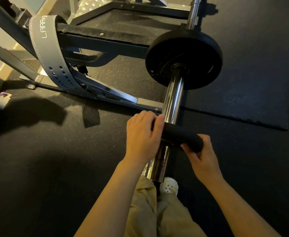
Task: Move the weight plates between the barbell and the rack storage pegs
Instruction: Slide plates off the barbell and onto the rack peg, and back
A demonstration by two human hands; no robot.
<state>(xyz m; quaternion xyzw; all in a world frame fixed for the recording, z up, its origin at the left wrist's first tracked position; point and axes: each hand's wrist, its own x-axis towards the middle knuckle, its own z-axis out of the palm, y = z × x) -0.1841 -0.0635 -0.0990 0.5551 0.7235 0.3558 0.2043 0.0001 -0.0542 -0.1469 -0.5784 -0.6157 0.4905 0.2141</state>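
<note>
Gripping one plate [179, 134], two hands [172, 142]

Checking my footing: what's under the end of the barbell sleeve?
Below the barbell sleeve end: a white shoe, tan trousers and black floor. The other foot is hidden by the sleeve and trousers.

Black small plate [179, 134] gripped edge-on by left hand [142, 134] & right hand [202, 153] on a mirror-chrome barbell sleeve [172, 96]; beyond the grip, a larger matte-black plate [184, 60] w/ steel-grey hub. Up-left of the grip, grey lifting belt [46, 53], white double stitching, white lettering, rows of dark punch holes, draped on a dark grey rack [106, 43]. Below the grip: khaki trousers [145, 211], white shoe [169, 185] w/ black specks. Floor [37, 168] black rubber, pale flecks
</note>
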